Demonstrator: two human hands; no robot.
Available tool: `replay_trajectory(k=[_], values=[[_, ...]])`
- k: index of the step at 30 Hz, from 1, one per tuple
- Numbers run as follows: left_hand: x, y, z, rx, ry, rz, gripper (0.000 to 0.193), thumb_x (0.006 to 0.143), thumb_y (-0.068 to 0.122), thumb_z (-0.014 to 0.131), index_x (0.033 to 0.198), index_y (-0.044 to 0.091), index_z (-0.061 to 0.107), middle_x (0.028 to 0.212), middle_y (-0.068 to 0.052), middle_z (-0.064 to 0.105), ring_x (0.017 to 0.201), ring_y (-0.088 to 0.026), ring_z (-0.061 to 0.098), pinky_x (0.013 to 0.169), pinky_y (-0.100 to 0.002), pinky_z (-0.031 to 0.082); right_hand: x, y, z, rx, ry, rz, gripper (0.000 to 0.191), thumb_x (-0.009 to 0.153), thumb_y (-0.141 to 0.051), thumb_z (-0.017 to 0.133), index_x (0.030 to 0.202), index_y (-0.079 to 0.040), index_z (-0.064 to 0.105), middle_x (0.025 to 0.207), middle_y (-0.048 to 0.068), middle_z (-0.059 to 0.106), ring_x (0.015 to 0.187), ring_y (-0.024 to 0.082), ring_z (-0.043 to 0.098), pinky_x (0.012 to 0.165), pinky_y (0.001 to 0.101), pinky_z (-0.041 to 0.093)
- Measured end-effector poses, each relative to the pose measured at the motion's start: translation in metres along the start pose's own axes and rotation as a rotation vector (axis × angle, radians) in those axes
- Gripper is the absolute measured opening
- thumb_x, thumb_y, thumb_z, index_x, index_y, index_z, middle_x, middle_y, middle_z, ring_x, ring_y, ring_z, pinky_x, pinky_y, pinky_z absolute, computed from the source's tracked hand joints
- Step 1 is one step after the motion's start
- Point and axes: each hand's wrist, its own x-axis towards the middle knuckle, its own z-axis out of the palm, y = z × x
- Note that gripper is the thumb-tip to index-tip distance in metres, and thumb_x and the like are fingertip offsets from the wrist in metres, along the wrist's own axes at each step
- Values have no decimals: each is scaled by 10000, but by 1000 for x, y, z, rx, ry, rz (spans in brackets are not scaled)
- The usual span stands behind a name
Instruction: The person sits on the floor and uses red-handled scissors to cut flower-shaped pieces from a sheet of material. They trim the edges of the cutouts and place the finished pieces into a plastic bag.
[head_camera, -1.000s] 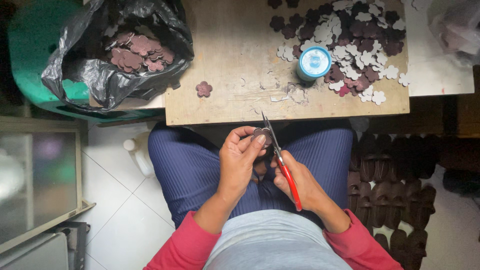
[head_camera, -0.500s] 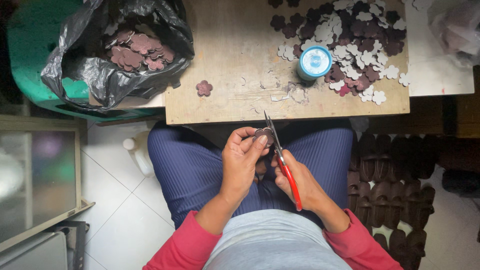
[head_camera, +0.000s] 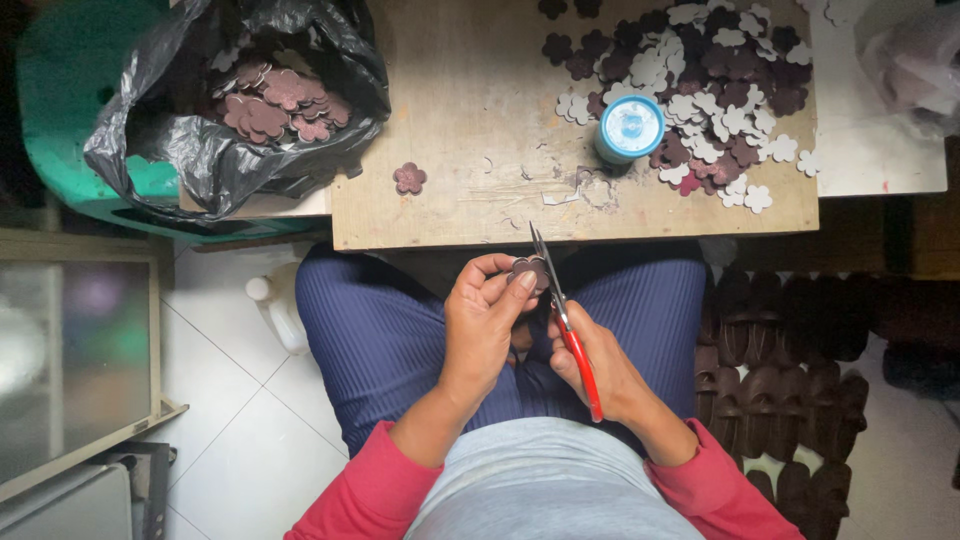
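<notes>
Beside wooden board, black bag holds flower cutouts.

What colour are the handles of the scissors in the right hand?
Red, seen in the head view: the scissors have red handles in the right hand.

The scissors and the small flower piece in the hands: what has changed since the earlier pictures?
Very little changed. The left hand keeps pinching the dark flower piece, perhaps turned slightly, and the right hand keeps the red-handled scissors at its edge, blades pointing up. The single flower on the board, the blue-capped tube, the flower pile and the black bag stayed put.
</notes>
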Motion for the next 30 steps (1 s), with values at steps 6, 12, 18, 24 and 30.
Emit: replay_trajectory(k=[6,12,18,24,30], values=[[-2,-3,-8,-26,-16,11,253,966,101,711,1157,15,570,1041,-111,764,902,-103,707,800,-228,566,-2,2,5,11,-13,1,749,906,-789,449,1049,-56,504,687,34,508,587,157,511,551,325,447],[-4,-4,-12,-5,-14,11,238,960,86,706,1153,19,583,1045,-103,766,904,-103,713,789,-236,570,-3,2,4,24,-27,-7,741,907,-779,472,1036,-50,500,683,31,498,592,141,493,549,318,443],[0,2,-17,25,-32,-1,239,962,72,700,1169,27,590,1044,-98,766,915,-100,716,789,-232,564,-2,4,1,21,-42,27,713,900,-755,503,1030,-54,506,658,17,498,580,124,489,544,305,442],[2,6,-22,77,-25,-14,256,952,72,703,1184,27,605,1033,-80,773,912,-92,720,766,-222,550,-3,7,-4,11,-67,32,675,900,-720,549,1013,-56,504,686,19,488,612,116,485,555,298,442],[5,6,-22,97,-12,17,259,949,66,709,1188,18,623,1024,-78,771,914,-90,721,765,-218,548,-1,5,-6,66,-117,11,622,937,-654,569,1078,-51,511,732,16,504,652,121,485,596,289,455]])
